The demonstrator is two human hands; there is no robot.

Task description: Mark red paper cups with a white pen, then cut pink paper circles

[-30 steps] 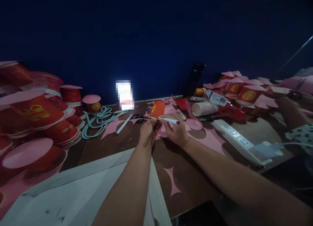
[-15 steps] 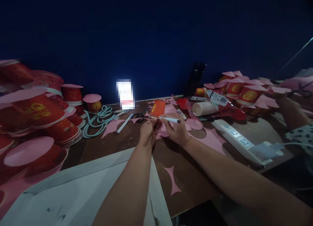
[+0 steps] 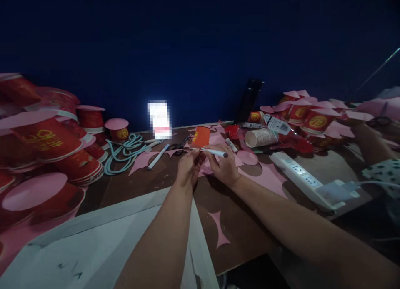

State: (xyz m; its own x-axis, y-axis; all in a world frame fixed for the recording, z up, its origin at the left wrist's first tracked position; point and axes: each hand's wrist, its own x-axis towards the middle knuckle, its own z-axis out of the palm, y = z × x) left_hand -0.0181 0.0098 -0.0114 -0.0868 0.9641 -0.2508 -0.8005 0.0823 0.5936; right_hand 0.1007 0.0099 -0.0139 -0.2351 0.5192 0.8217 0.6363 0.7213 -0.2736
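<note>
My left hand [image 3: 186,169] is closed in a pinch at the tip end of a white marker [image 3: 215,152]. My right hand [image 3: 222,167] grips the marker's barrel, which lies sideways with its dark end to the right. Both hands rest over pink paper scraps [image 3: 264,175] on the brown table [image 3: 150,184]. A red paper cup [image 3: 200,137] with yellow print stands just behind my fingers.
Stacks of red cups with pink paper lids [image 3: 46,143] fill the left side, and more such cups [image 3: 308,114] the right. A teal cord [image 3: 125,151], another marker [image 3: 158,157], scissors [image 3: 179,149], a white power strip [image 3: 308,181] and a black bottle [image 3: 249,100] lie about. Another person's arm [image 3: 373,149] reaches in at right.
</note>
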